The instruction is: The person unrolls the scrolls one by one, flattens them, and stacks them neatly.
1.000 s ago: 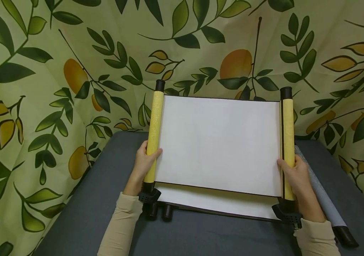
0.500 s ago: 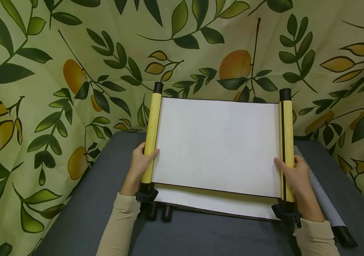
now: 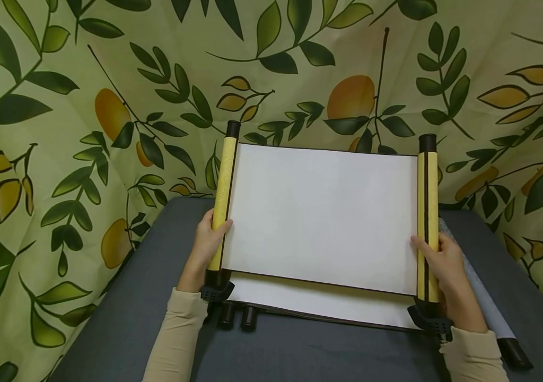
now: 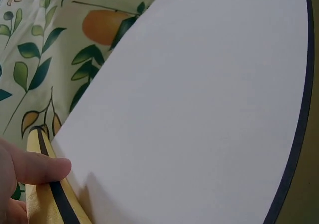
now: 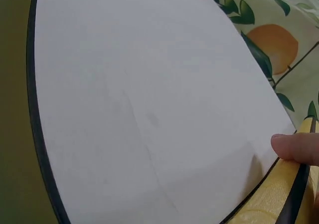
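Note:
A hanging scroll (image 3: 324, 217) is held up by its two yellow rolls, its plain white face toward me. My left hand (image 3: 207, 241) grips the left roll (image 3: 224, 185) low down, thumb across the front. On the other side my right hand (image 3: 443, 260) grips the right roll (image 3: 432, 196) the same way. Both rolls have black end knobs and a dark stripe along them. In the left wrist view the thumb (image 4: 50, 169) presses over that stripe; in the right wrist view the other thumb (image 5: 294, 147) lies across the roll. Most fingers are hidden behind the rolls.
Beneath the held scroll another white sheet (image 3: 319, 302) shows, with two dark knobs (image 3: 238, 317) at its left front. A grey-blue roll (image 3: 483, 292) with a black end lies at the right. All is over a dark grey table (image 3: 138, 313), before a leaf-patterned cloth (image 3: 109, 175).
My left hand has shifted slightly left with its roll, so the white span is a little wider. The left roll has turned, bringing its dark stripe into view; the right roll's stripe sits nearer its middle.

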`<state>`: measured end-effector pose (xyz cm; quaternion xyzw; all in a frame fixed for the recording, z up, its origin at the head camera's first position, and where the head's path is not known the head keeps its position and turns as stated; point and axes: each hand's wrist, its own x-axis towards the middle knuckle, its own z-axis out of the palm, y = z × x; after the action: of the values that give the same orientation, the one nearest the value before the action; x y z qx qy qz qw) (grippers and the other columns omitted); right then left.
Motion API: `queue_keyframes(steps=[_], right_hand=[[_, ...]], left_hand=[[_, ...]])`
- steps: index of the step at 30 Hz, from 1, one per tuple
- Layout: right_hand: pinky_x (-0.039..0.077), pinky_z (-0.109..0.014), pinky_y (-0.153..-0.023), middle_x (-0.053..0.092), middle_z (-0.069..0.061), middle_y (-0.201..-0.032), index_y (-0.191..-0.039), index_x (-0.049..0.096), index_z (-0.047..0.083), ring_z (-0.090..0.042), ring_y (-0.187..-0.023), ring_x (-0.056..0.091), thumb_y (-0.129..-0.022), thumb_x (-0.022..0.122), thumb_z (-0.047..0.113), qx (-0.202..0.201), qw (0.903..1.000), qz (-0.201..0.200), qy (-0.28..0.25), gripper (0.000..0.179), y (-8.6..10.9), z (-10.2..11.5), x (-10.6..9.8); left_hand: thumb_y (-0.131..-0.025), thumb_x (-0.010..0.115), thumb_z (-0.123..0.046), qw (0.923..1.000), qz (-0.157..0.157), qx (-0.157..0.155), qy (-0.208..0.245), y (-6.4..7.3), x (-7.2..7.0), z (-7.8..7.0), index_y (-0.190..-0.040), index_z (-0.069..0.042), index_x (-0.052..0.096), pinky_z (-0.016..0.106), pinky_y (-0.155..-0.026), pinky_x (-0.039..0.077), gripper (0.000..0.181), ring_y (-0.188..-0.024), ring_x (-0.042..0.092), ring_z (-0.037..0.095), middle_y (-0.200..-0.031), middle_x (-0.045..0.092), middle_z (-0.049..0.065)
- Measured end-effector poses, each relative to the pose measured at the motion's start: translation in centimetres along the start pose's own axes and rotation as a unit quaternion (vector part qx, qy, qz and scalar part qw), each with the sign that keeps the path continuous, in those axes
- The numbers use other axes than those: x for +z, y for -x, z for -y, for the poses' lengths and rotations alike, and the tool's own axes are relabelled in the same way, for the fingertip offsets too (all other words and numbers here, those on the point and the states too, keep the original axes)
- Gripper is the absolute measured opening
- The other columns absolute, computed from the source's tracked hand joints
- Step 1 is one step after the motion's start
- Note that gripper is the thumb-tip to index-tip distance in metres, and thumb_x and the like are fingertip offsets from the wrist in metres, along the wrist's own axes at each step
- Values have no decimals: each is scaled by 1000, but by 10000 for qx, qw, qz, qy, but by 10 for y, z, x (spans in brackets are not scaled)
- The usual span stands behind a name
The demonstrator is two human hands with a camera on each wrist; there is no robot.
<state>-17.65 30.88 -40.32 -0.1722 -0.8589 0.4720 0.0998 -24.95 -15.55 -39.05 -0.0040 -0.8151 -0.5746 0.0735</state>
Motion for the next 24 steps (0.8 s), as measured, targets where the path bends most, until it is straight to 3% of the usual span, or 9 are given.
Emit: queue_keyframes(steps=[3, 9, 13, 18, 24], right_hand=[[47, -26, -52, 47, 10, -69, -119, 47, -7, -3, -56, 50, -96, 52, 40, 73, 9999, 59, -62, 52, 1, 2, 1], [47, -26, -51, 48, 9, -69, -125, 45, -7, -4, -55, 50, -97, 48, 37, 266, 9994, -117, -202, 53, 0, 4, 3], [46, -26, -49, 47, 9, -67, -127, 45, -6, -4, -53, 49, -97, 49, 36, 335, 9990, -232, -170, 52, 0, 2, 3], [48, -25, -50, 50, 9, -74, -134, 37, -6, -2, -54, 51, -93, 57, 38, 448, 9984, -285, -197, 64, -2, 2, 1], [48, -24, -50, 53, 1, -85, -135, 30, -3, -2, -54, 52, -84, 70, 41, 552, 9977, -396, -33, 79, 0, 2, -1]], left_hand=[[-96, 57, -16, 10000, -15, -14, -59, 1, 1, 0, -146, -1, 33, 25, -75, 44, 58, -97, 55, 25, -122, 56, 22], [-94, 57, -17, 9990, -356, 117, -228, 2, 3, 0, -142, 0, 39, 25, -60, 42, 54, -71, 49, 17, -96, 56, 17], [-89, 66, -22, 9969, -607, 171, -463, 1, 5, 2, -135, 2, 46, 25, -57, 42, 55, -67, 48, 16, -91, 56, 16], [-76, 82, -26, 9948, -816, 212, -571, -1, 4, 4, -132, 1, 50, 23, -64, 43, 69, -80, 53, 22, -103, 61, 19], [-74, 83, -16, 9977, -643, 18, -188, -1, -1, 3, -140, -2, 38, 21, -67, 46, 81, -95, 63, 34, -120, 63, 26]])
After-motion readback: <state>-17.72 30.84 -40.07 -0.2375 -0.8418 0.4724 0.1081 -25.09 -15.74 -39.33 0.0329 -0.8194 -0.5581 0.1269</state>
